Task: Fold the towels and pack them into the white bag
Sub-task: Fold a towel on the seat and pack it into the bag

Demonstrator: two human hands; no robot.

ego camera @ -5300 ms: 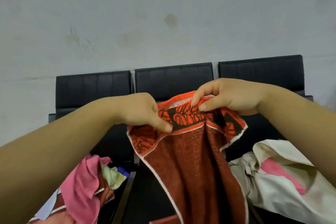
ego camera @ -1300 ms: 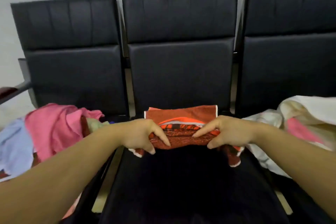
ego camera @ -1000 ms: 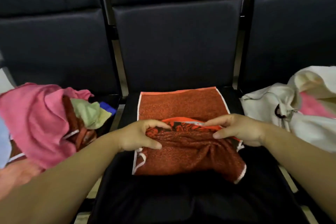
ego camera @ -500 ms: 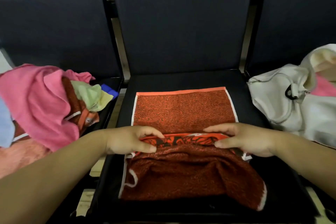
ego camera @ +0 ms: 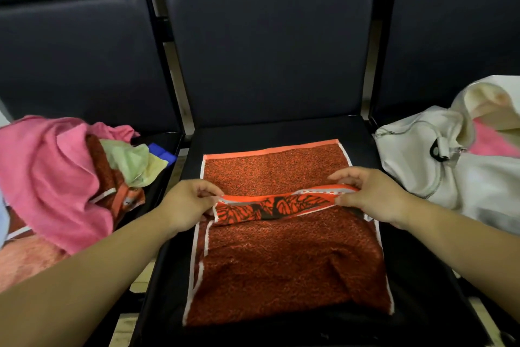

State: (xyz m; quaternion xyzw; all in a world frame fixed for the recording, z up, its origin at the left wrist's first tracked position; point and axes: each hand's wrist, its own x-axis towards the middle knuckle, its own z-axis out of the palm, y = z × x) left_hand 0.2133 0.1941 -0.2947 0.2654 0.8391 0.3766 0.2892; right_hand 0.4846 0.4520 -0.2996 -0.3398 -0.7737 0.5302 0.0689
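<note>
The orange towel (ego camera: 281, 262) lies on the middle chair seat (ego camera: 281, 134), its patterned hem pinched at either corner by the left hand (ego camera: 185, 206) and right hand (ego camera: 374, 194). If 1 corner slips, the fold likely lands crooked, bulky for the white bag (ego camera: 422, 169) beside it.

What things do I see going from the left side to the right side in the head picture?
Pink towel → pale green cloth → left hand → orange towel → right hand → white bag.
</note>
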